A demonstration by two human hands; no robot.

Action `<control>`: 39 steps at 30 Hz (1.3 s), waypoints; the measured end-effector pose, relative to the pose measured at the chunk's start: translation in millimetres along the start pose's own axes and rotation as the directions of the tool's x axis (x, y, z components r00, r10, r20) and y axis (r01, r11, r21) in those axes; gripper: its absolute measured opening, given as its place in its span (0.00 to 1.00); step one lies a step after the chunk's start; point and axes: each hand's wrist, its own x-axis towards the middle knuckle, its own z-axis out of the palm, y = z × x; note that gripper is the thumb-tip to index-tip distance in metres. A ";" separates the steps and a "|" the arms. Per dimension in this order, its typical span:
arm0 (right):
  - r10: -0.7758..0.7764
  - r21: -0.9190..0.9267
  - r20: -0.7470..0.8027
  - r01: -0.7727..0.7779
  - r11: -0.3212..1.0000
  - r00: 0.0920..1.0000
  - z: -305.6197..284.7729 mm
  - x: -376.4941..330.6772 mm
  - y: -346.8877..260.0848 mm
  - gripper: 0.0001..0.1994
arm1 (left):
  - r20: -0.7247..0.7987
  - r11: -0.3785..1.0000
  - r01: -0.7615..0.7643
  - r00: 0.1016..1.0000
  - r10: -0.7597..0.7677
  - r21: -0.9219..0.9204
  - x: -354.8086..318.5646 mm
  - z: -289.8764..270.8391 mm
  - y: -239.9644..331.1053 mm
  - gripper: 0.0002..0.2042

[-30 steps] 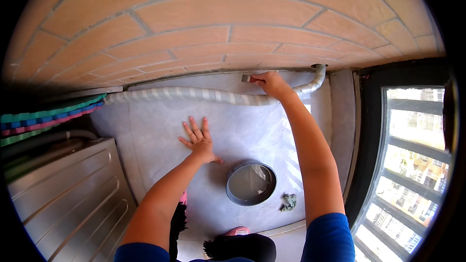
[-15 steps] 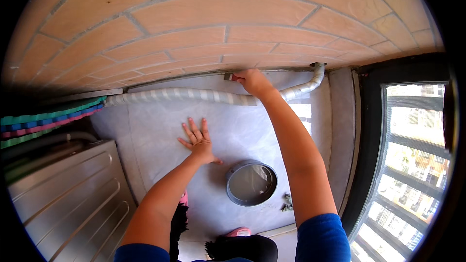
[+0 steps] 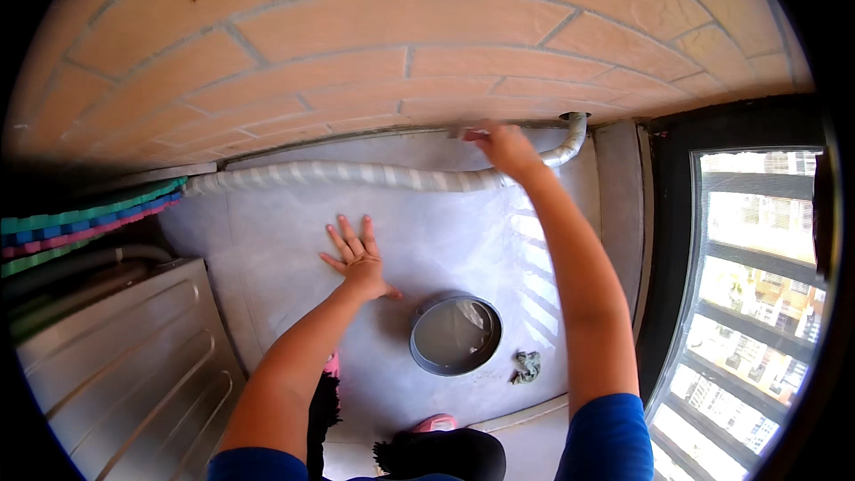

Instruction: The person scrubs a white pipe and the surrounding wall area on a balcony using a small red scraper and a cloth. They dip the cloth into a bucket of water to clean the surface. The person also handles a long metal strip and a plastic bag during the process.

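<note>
My right hand [image 3: 511, 150] is closed around a small red-handled tool that looks like a paintbrush [image 3: 475, 134]. It is held at the base of the brick wall, beyond the wrapped hose, and its head is blurred by motion. My left hand [image 3: 358, 265] lies flat on the grey floor with fingers spread, holding nothing. Just to the right of that hand stands a round grey bucket [image 3: 413, 338] with cloudy liquid in it. A crumpled grey-green rag [image 3: 526, 366] rests on the floor right of the bucket.
A pale wrapped hose [image 3: 347, 175] runs along the wall [image 3: 321, 22] into a hole at right. Stacked coloured foam mats [image 3: 89, 221] and a metal panelled appliance [image 3: 134, 365] stand at left. A dark-framed barred window [image 3: 748, 303] is at right. My pink shoes show below.
My right hand has moved right along the wall base with the paintbrush. More of the rag shows beside my right arm. My left hand stays planted on the floor.
</note>
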 end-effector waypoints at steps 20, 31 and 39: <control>0.161 -0.150 0.211 -0.131 0.980 0.964 -41.6 10.5 67.7 0.11 | 0.003 1.000 -0.009 1.000 0.009 0.009 -2.3 -4.2 1.7 0.75; 0.296 -0.177 0.327 -0.250 0.952 0.897 -37.0 16.4 42.9 0.15 | -0.014 1.000 -0.014 1.000 0.014 -0.005 -1.1 -3.7 1.6 0.75; 0.295 -0.185 0.427 -0.237 0.954 0.855 -39.6 21.6 25.0 0.13 | -0.008 1.000 -0.009 1.000 0.009 0.001 -0.4 -0.3 0.2 0.76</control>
